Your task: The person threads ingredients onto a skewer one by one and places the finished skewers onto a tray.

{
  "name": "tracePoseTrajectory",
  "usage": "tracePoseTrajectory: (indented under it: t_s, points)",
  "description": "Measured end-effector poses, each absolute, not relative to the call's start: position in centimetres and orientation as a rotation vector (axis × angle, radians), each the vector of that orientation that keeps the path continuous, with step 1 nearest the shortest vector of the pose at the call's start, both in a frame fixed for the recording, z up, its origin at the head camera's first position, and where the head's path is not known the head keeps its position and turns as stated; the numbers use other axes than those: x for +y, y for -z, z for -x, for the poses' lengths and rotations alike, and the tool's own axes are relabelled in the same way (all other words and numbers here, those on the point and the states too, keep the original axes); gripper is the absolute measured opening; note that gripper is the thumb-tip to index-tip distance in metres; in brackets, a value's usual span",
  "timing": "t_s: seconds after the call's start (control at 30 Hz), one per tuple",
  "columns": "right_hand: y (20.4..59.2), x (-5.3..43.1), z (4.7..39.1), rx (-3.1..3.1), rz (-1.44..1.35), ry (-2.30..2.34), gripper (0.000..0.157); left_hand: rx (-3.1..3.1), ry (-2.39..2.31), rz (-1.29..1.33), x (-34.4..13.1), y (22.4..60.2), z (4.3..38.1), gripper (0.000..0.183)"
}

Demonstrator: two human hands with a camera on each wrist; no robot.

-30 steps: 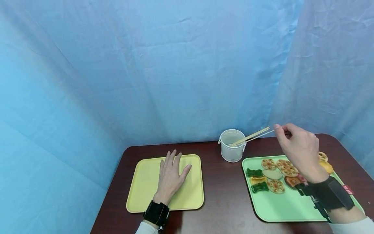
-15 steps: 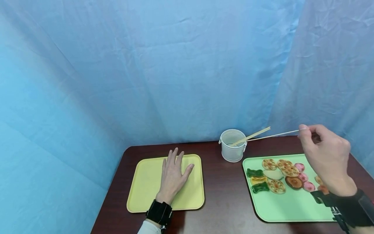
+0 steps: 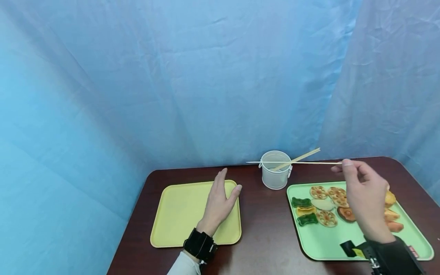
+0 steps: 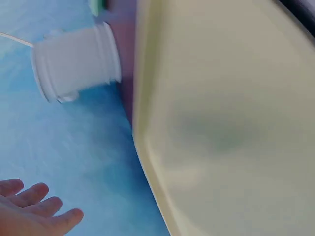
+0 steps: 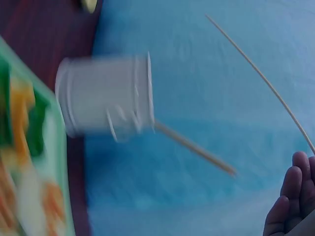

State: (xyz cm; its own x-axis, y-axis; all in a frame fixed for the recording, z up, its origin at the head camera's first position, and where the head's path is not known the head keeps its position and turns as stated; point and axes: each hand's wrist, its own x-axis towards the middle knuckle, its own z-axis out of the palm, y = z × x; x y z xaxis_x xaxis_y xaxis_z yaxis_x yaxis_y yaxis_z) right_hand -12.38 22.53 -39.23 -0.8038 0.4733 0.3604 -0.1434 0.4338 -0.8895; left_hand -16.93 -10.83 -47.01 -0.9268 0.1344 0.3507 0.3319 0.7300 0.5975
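Right of centre, the right hand pinches a thin, pale wooden skewer near one end (probably light, stiff, snappable; a sensible hold); the left hand, lower centre, grips nothing.

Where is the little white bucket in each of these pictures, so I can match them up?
Head view: the white bucket stands right of centre, below mid-height.
Left wrist view: the white bucket is at upper left, appearing on its side.
Right wrist view: the white bucket is left of centre, sideways and blurred.
Shared landmark: the blue curtain behind it.
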Motion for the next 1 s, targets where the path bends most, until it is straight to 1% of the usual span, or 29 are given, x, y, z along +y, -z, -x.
tracePoseTrajectory:
  t_s: [0.13, 0.23, 0.3, 0.4, 0.5, 0.57, 0.63, 0.7, 0.8, 1.0]
  points:
    - [40.6, 20.5, 12.4, -1.992, 0.207, -1.736, 0.036, -2.583, 1.311, 0.393, -9.3, 46.1, 16.5, 0.071]
    - [41.6, 18.7, 12.4, -1.821, 0.208, -2.025, 0.035, -2.446, 1.690, 0.451, -7.8, 45.5, 16.0, 0.061]
    - [42.3, 17.5, 12.4, -1.712, 0.181, -2.186, 0.034, -2.294, 1.989, 0.467, -6.8, 45.2, 15.7, 0.054]
    - [43.2, 15.9, 12.3, -1.627, 0.171, -2.346, 0.033, -2.017, 2.399, 0.445, -5.4, 44.8, 15.3, 0.048]
    - [43.7, 14.8, 12.2, -1.571, 0.188, -2.476, 0.035, -1.764, 2.647, 0.468, -4.2, 44.6, 15.3, 0.044]
    - [43.8, 14.3, 12.1, -1.548, 0.221, -2.538, 0.035, -1.662, 2.727, 0.486, -3.5, 44.5, 15.4, 0.043]
    - [43.9, 13.9, 11.9, -1.548, 0.255, -2.597, 0.039, -1.596, 2.764, 0.488, -2.9, 44.6, 15.5, 0.041]
    - [44.0, 13.4, 11.8, -1.542, 0.297, -2.650, 0.038, -1.561, 2.771, 0.464, -2.5, 44.7, 15.6, 0.040]
    - [44.2, 12.9, 11.6, -1.555, 0.353, -2.713, 0.041, -1.520, 2.767, 0.414, -2.1, 45.0, 15.5, 0.037]
    - [44.8, 12.1, 11.5, -1.523, 0.451, -2.790, 0.037, -1.459, 2.731, 0.376, -1.5, 45.7, 15.3, 0.014]
